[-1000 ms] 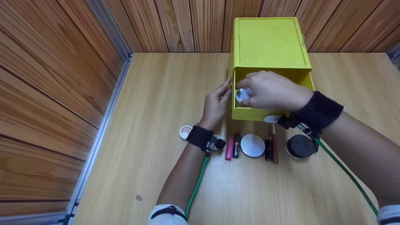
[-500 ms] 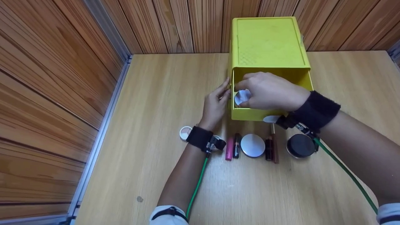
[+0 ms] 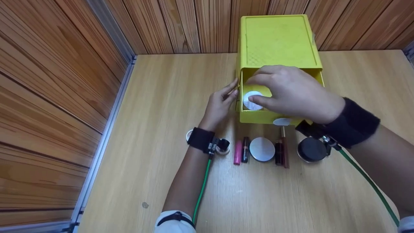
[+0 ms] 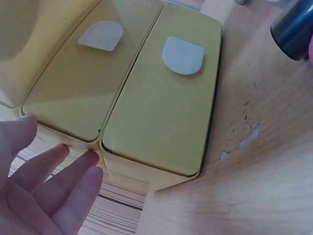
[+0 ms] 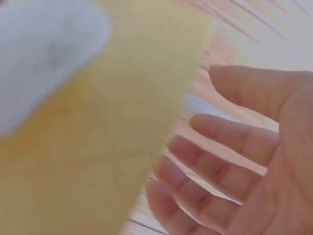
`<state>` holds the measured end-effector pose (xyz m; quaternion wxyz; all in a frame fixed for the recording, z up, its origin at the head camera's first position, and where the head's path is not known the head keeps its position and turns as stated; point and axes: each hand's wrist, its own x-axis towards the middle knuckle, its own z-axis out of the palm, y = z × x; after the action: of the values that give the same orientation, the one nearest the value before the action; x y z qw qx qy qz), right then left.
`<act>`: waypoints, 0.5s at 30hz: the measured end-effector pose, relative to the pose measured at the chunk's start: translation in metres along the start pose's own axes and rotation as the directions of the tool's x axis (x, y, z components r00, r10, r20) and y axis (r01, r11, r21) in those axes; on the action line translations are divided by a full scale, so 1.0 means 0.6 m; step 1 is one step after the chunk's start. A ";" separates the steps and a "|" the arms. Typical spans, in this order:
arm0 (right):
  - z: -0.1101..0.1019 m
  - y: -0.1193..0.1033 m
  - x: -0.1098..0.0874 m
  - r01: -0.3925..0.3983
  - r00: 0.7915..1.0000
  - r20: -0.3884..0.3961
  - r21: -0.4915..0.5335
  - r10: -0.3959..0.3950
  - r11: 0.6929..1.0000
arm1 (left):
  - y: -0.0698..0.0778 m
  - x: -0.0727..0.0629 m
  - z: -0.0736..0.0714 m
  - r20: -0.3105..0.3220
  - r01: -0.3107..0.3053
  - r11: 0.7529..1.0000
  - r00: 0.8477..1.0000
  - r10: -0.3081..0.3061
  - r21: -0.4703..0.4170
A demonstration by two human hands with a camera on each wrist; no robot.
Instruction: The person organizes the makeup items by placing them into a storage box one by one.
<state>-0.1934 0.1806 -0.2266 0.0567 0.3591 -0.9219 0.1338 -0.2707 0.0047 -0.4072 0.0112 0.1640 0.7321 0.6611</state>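
Note:
In the head view, a yellow drawer box (image 3: 279, 42) stands against the back wall with its drawer (image 3: 258, 117) pulled out. A round white-silver disc (image 3: 252, 105) lies in the drawer's front left corner. Over it is my right hand (image 3: 291, 92), thumb and fingers spread apart and holding nothing; the right wrist view shows the same hand (image 5: 239, 161) beside the blurred yellow front. My left hand (image 3: 216, 105) touches the box's left side with extended fingers. In the left wrist view, its fingertips (image 4: 90, 176) are at the edge by two drawer fronts with white handles (image 4: 183, 55).
In front of the box lie a pink tube (image 3: 237, 152), a black tube (image 3: 245, 150), a silver round compact (image 3: 262, 149), a dark tube (image 3: 278, 154), a thin brown stick (image 3: 285, 153) and a black-lidded jar (image 3: 311, 149). Small round pans (image 3: 223, 149) sit near my left wrist.
My right hand has let go of the round disc and moved back to the right, fingers spreading. The disc now lies flat in the drawer. My left forearm has shifted slightly left.

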 end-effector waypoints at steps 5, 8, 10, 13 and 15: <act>0.002 -0.026 -0.030 0.175 0.964 -0.201 -0.025 -0.177 0.984 | 0.007 -0.003 0.003 -0.011 0.027 1.000 1.000 -0.027 0.011; 0.005 -0.039 -0.049 0.238 0.935 -0.256 -0.054 -0.244 0.970 | 0.007 -0.003 0.005 -0.019 0.014 0.999 1.000 -0.013 0.033; 0.008 -0.045 -0.061 0.267 0.920 -0.283 -0.058 -0.272 0.962 | 0.007 -0.003 0.006 -0.018 0.005 0.999 1.000 -0.004 0.043; 0.014 -0.051 -0.081 0.299 0.894 -0.336 -0.043 -0.296 0.953 | 0.016 -0.007 0.006 -0.013 0.000 0.999 1.000 0.001 0.051; 0.018 -0.054 -0.094 0.313 0.872 -0.386 -0.030 -0.299 0.949 | 0.016 -0.007 0.005 -0.011 -0.007 0.998 1.000 0.008 0.060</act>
<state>-0.1303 0.1912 -0.2414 0.2517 0.4678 -0.8217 0.2064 -0.2641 0.0073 -0.3991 -0.0003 0.1631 0.7511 0.6398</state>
